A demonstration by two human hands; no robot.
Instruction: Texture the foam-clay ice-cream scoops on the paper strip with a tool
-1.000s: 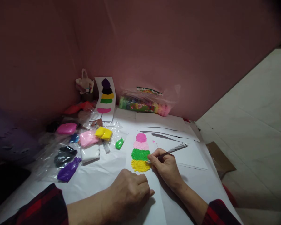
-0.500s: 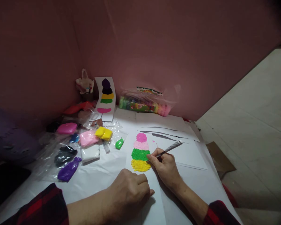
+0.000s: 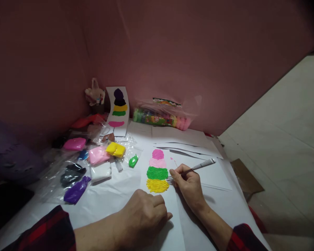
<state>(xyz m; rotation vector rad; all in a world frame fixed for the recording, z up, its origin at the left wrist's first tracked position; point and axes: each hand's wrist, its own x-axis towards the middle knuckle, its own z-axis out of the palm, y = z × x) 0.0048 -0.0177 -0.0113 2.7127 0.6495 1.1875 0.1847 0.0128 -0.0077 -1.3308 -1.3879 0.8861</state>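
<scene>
My right hand (image 3: 188, 184) pinches a slim pen (image 3: 204, 164) with a striped end, its thin tip close to the right edge of a layered clay picture. That picture has a magenta ball (image 3: 157, 154) on top, then a light pink layer (image 3: 157, 162), a green layer (image 3: 157, 173) and a yellow layer (image 3: 157, 185). Grooved lines run across the green and yellow clay. On the lower part of the white paper (image 3: 170, 240) rests my left hand (image 3: 146, 216), its fingers curled under and thumb pointing right. The underside of that hand is hidden.
Bagged clay lies at left: yellow (image 3: 116, 149), light pink (image 3: 98, 155), white (image 3: 101, 172), purple (image 3: 77, 190) and green (image 3: 133, 161). A card with coloured layers (image 3: 119, 108) leans on the pink wall (image 3: 172, 52). Beside it sits a packet of coloured sticks (image 3: 159, 118). Loose sheets (image 3: 183, 136) lie behind.
My right hand has shifted slightly right, off the clay's edge, and the pen has tilted lower toward the right. My left hand stays in place.
</scene>
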